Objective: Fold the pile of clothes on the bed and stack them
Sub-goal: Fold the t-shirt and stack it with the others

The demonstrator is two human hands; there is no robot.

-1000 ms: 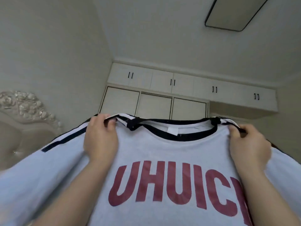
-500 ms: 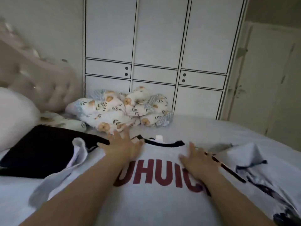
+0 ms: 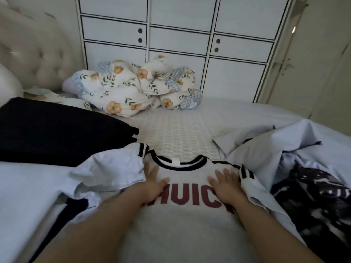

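Held up by the shoulders against the ceiling a second before; by this moment laid flat, chest up, low in the middle of the frame on the bed [image 3: 180,130]. White T-shirt [image 3: 182,224] with red lettering and a black-trimmed collar, neck toward the wardrobe [image 3: 178,35]. Left hand [image 3: 152,184] spread wide, fingers straight, pressed on the cloth just left of the collar. Right hand [image 3: 227,184] likewise flat and splayed, just right of the collar, holding nothing. Half a second earlier already down on the shirt; since then drawn a little apart, and the camera tipped lower.

Left sleeve [image 3: 114,168] bunched upward in a rumpled heap, striped cuff showing; right sleeve [image 3: 247,175] crumpled against the pale blue garment [image 3: 266,149] at the right edge. Dark patterned garment [image 3: 313,196] in the lower right, unfolded. Black garment [image 3: 57,130] lying flat in the left half. Floral quilt [image 3: 136,88] heaped at the far side, below the wardrobe.

Judged as the smoothing step: shirt spread, not yet folded. Sleeves probably needing to be straightened and turned in first. Most of the pile apparently still to do.
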